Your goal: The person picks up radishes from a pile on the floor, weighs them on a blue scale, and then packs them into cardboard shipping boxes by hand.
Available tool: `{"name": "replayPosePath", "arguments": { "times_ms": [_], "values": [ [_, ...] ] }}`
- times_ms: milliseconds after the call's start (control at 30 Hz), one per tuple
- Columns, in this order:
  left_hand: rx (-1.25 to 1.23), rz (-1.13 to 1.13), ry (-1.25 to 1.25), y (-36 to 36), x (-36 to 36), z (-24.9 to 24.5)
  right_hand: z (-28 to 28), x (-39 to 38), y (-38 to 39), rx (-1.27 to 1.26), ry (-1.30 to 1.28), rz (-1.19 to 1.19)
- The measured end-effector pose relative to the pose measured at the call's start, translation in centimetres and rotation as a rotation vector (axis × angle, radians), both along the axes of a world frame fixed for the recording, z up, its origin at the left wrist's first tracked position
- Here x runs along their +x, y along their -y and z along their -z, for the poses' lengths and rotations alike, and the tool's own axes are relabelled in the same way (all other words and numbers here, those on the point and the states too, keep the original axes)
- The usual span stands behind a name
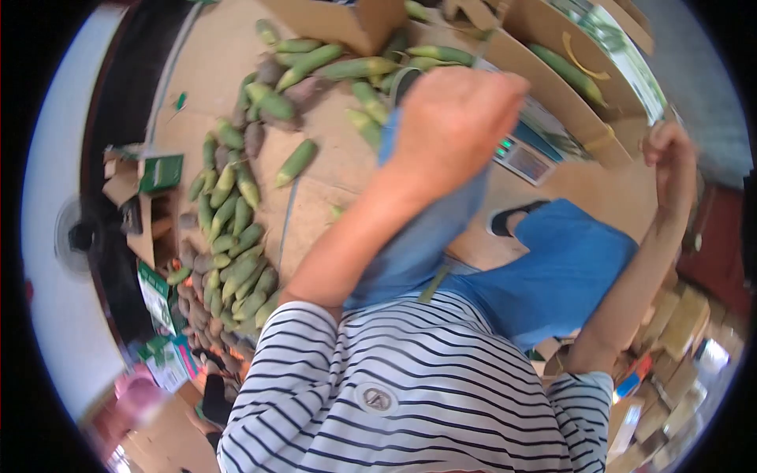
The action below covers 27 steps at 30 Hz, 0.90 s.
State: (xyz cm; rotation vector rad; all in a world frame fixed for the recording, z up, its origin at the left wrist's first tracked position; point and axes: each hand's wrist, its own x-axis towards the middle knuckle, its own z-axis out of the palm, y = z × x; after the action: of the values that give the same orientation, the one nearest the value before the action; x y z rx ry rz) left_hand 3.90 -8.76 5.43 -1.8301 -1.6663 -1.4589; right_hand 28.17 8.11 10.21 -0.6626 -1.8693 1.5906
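My left hand [461, 118] is closed in a fist in front of my raised knee, near an open cardboard box [544, 27]. Whatever its fingers may hold is hidden. Over at the right, my right hand [670, 150] is raised beside the same box, its fingers curled; I cannot make out anything in them. A long green radish [568, 75] lies in the box. Just beyond my left wrist is a digital scale [523, 160] with lit green digits, partly under the box. Loose green radishes [296, 163] lie on the cardboard-covered floor [323, 177].
A big pile of green radishes [236, 276] with brownish roots [189, 252] stretches along the left. Another cardboard box [339, 24] stands at the top. Small cartons [682, 323] are stacked at lower right. A fan [79, 235] is at far left, and a person's dark sleeve [214, 398] shows at lower left.
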Motion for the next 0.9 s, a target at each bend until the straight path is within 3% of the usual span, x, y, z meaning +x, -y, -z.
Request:
{"name": "replayPosePath", "arguments": {
  "times_ms": [67, 167, 233, 300, 433, 567, 733, 900],
  "values": [
    [0.147, 0.019, 0.153, 0.4, -0.1, 0.1, 2.3, -1.2, -0.5, 0.532, 0.698, 0.31],
    [0.063, -0.201, 0.375, 2.9, -1.9, 2.4, 3.1, -2.7, 0.3, 0.651, 0.576, 0.29],
    [-0.156, -0.328, 0.67, 6.0, -3.9, 6.0, 2.9, -2.9, 0.5, 0.668, 0.579, 0.328],
    [-0.45, -0.495, 0.716, 11.5, -6.4, 11.8, 2.9, -2.6, 0.8, 0.666, 0.61, 0.34],
    [-0.978, -0.706, 0.517, 28.6, -9.4, 23.5, 3.0, -2.0, 0.7, 0.717, 0.741, 0.342],
    [-1.433, -1.173, 0.372, 40.8, -8.1, 23.3, 3.2, -1.6, 0.5, 0.805, 0.732, 0.351],
    [-1.498, -1.558, 0.313, 49.4, -8.6, 22.0, 3.6, -1.6, 0.3, 0.752, 0.734, 0.39],
    [-1.824, -1.366, 0.868, 49.7, -11.5, 19.8, 4.0, -1.5, -0.2, 0.77, 0.762, 0.359]
  ]
}}
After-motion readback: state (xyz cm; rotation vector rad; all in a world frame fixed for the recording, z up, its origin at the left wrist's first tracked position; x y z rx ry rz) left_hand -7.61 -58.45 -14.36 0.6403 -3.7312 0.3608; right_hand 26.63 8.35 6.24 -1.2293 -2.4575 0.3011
